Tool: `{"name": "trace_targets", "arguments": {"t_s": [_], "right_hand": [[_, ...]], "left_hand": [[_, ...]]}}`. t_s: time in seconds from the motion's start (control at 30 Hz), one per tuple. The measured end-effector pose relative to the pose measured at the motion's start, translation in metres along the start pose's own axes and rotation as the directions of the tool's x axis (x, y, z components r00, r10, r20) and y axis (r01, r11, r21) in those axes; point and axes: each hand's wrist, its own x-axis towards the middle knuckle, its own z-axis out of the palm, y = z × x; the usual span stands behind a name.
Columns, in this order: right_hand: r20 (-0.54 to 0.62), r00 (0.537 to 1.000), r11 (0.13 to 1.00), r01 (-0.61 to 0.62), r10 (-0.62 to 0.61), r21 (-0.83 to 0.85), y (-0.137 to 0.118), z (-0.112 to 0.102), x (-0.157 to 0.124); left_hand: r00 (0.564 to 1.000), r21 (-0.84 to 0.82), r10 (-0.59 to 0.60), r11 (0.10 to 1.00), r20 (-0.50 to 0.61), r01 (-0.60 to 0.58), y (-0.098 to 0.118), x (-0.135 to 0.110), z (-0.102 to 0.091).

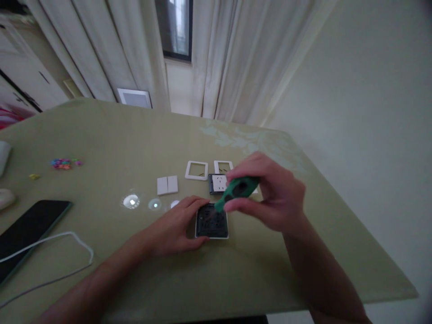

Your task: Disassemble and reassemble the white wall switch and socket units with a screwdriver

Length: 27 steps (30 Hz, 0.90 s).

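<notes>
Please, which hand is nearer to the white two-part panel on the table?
Left. The left hand is close by, to the right of the white panel and nearer the person, holding the black square piece; the right hand is farther right, holding the green tool.

Green tool (241, 188) is gripped by right hand (275, 195) over black panel (212, 223); panel is held on table (135, 144) by left hand (182, 222).

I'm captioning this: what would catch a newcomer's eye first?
A green, black-patched tool stands out, in the right grip over a square, white-edged black panel the left grip holds. A flat, rectangular black phone lies at the picture's left edge, crossed by a thin white cable.
</notes>
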Motion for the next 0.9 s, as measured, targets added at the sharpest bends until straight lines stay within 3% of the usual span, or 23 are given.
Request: {"name": "trace_targets", "arguments": {"t_s": [0.07, 0.13, 0.2, 0.27, 0.3, 0.4, 0.57, 0.73, 0.9], "right_hand": [[-0.239, 0.965, 0.994, -0.105, 0.109, 0.028, 0.007, -0.012, -0.006], [-0.42, 0.882, 0.976, -0.202, 0.216, 0.079, 0.019, -0.021, -0.022], [-0.456, 0.811, 0.93, -0.321, 0.367, 0.178, 0.034, -0.025, -0.047], [-0.507, 0.654, 0.827, -0.448, 0.562, 0.339, 0.049, -0.024, -0.077], [-0.533, 0.602, 0.804, -0.46, 0.594, 0.376, 0.055, -0.022, -0.09], [-0.561, 0.504, 0.754, -0.472, 0.656, 0.457, 0.067, -0.015, -0.119], [-0.491, 0.414, 0.642, -0.469, 0.766, 0.607, 0.067, -0.008, -0.125], [-0.408, 0.37, 0.545, -0.447, 0.835, 0.709, 0.061, -0.001, -0.119], [-0.386, 0.33, 0.499, -0.412, 0.861, 0.762, 0.061, 0.0, -0.118]], "left_hand": [[1.0, 0.067, -0.002, 0.998, -0.006, 0.002, 0.002, 0.002, 0.009], [1.0, 0.142, -0.001, 0.99, -0.002, 0.002, 0.006, 0.009, 0.017], [1.0, 0.212, 0.01, 0.977, 0.016, -0.013, 0.011, 0.018, 0.023], [1.0, 0.262, 0.007, 0.965, 0.025, -0.013, 0.016, 0.028, 0.025], [1.0, 0.274, -0.002, 0.962, 0.02, -0.004, 0.017, 0.032, 0.026], [0.999, 0.245, -0.039, 0.969, -0.019, 0.042, 0.02, 0.038, 0.029], [0.993, 0.187, -0.079, 0.978, -0.091, 0.095, 0.018, 0.034, 0.037], [0.988, 0.172, -0.079, 0.98, -0.133, 0.102, 0.019, 0.03, 0.045], [0.992, 0.221, -0.071, 0.971, -0.104, 0.093, 0.025, 0.028, 0.044]]}}
